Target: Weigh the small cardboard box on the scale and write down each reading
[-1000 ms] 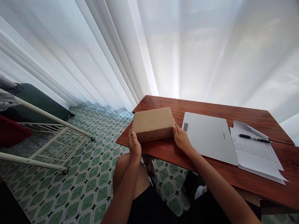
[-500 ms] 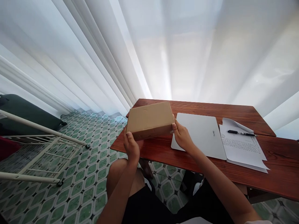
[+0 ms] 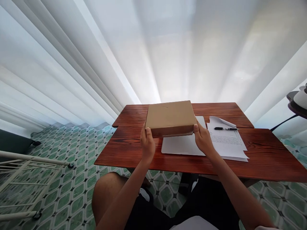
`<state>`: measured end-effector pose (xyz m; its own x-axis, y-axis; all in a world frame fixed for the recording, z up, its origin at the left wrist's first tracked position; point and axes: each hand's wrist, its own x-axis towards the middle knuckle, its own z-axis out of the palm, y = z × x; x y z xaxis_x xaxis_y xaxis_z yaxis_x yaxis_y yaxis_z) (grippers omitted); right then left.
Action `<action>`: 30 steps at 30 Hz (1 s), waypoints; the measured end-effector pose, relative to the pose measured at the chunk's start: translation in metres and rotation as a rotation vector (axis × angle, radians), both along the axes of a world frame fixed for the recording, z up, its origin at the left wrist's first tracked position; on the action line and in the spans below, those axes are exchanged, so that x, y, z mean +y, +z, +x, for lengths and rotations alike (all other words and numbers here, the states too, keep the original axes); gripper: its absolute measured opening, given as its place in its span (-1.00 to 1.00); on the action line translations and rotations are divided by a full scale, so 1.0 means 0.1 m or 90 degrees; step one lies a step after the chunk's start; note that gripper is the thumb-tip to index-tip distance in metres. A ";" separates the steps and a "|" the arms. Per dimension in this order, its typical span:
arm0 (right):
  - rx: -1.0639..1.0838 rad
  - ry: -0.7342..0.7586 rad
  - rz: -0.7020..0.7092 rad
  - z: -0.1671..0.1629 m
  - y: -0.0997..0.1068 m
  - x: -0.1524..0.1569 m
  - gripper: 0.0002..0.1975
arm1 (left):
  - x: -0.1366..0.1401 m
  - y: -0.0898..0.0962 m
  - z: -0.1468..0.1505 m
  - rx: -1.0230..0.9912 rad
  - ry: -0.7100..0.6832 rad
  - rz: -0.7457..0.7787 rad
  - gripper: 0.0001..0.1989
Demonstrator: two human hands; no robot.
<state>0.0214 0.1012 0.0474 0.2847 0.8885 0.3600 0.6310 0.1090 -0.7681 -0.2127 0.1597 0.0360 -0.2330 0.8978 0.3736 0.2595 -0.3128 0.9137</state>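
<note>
A brown cardboard box [image 3: 170, 116] is held up in front of me, above the table and partly over a silver laptop [image 3: 183, 146]. My left hand [image 3: 147, 143] grips its left end, the thumb on the near side. At the right end my right hand [image 3: 202, 137] holds the near corner, thumb in front. The fingers behind and under the box are hidden. To the right of the laptop lie white sheets of printed paper [image 3: 226, 139], one corner curled up. A black pen [image 3: 226, 128] rests on top of them.
The reddish-brown wooden table [image 3: 120, 147] stands before my knees. White curtains [image 3: 168, 57] hang behind it. On the left a white metal rack on casters [image 3: 33, 183] lies on the tiled floor [image 3: 79, 153]. A dark round stand [image 3: 297, 103] is at the far right.
My view has turned right. Both hands have carried the box rightward, so it now covers part of the laptop. The box sits more level than before.
</note>
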 end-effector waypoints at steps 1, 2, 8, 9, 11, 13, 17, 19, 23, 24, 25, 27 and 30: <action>-0.006 -0.018 0.002 0.06 -0.01 -0.04 -0.32 | -0.01 -0.01 0.06 0.003 -0.014 0.002 -0.30; -0.012 -0.035 0.003 0.12 -0.02 -0.09 -0.31 | -0.01 -0.02 0.13 0.006 -0.027 0.006 -0.32; -0.006 -0.086 -0.007 0.40 -0.11 -0.32 -0.32 | -0.09 -0.13 0.41 0.021 -0.097 -0.020 -0.32; -0.007 -0.095 -0.014 0.43 -0.13 -0.35 -0.32 | -0.11 -0.15 0.44 0.023 -0.105 -0.022 -0.32; -0.009 -0.110 -0.031 0.48 -0.18 -0.40 -0.31 | -0.14 -0.19 0.49 0.031 -0.122 -0.026 -0.32; 0.005 -0.113 -0.039 0.53 -0.23 -0.44 -0.31 | -0.17 -0.22 0.53 0.040 -0.136 -0.025 -0.34; 0.051 -0.101 -0.048 0.58 -0.33 -0.48 -0.31 | -0.21 -0.25 0.55 0.055 -0.148 -0.015 -0.38; 0.056 -0.102 -0.051 0.60 -0.37 -0.48 -0.30 | -0.22 -0.26 0.56 0.062 -0.147 -0.016 -0.37; 0.067 -0.101 -0.055 0.62 -0.44 -0.48 -0.29 | -0.24 -0.28 0.56 0.071 -0.148 -0.035 -0.34; 0.073 -0.101 -0.056 0.63 -0.46 -0.48 -0.29 | -0.24 -0.28 0.56 0.075 -0.149 -0.038 -0.33; 0.077 -0.101 -0.058 0.63 -0.47 -0.48 -0.28 | -0.25 -0.29 0.56 0.078 -0.152 -0.044 -0.33; 0.084 -0.100 -0.061 0.65 -0.50 -0.48 -0.28 | -0.26 -0.29 0.55 0.083 -0.169 -0.060 -0.33; 0.085 -0.097 -0.063 0.66 -0.53 -0.49 -0.27 | -0.28 -0.31 0.54 0.087 -0.195 -0.079 -0.36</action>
